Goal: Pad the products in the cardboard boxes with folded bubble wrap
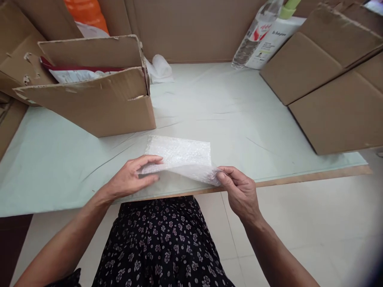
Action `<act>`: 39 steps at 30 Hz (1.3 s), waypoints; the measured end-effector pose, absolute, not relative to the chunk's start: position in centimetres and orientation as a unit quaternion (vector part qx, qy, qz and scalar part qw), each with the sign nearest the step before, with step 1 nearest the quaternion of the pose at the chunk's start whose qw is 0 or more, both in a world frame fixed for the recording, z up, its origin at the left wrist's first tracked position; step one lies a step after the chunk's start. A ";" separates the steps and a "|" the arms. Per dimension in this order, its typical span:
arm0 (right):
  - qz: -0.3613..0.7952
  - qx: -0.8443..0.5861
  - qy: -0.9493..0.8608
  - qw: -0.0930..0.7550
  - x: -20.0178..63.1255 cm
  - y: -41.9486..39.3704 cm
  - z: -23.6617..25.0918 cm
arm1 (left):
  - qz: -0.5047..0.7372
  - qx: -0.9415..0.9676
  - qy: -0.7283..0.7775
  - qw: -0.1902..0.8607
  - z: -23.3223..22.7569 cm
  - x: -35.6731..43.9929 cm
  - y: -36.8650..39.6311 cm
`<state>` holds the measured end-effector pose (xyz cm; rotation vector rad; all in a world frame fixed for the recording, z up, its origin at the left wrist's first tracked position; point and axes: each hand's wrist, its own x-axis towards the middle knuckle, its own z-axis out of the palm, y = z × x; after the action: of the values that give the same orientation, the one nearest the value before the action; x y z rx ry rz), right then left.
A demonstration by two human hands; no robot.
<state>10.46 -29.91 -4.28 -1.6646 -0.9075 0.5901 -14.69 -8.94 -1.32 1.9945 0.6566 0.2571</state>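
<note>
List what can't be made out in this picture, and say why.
All in the head view:
Crinkled translucent bubble wrap: whether anything lies inside; its cloudy layers hide that.
Bare right hand: some fingertips, hidden by its thumb and the wrap.
White plastic packet with dark red edge: lower part, behind the open brown cardboard box's front wall.
Orange plastic container: top, cut off by the upper edge.
White plastic bottle: lower label lines, too small.
</note>
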 end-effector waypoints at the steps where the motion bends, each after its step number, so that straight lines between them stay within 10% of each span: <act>1: 0.269 -0.692 -0.383 0.549 10.6 -29.6 -4.4 | 0.136 0.808 0.305 0.485 -1.7 -14.1 -9.3; 25: -0.034 -0.817 -0.537 0.207 12.7 -25.6 -7.0 | 0.109 0.898 0.414 0.102 -3.8 -10.3 -7.8; 39: -0.006 -0.806 -0.478 0.350 12.6 -25.2 -7.3 | 0.375 0.867 0.327 0.033 0.6 -11.8 -7.0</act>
<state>12.62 -25.22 -7.33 -2.0879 -1.2373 -0.0147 -11.75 -7.03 0.56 2.6684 1.0059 1.1543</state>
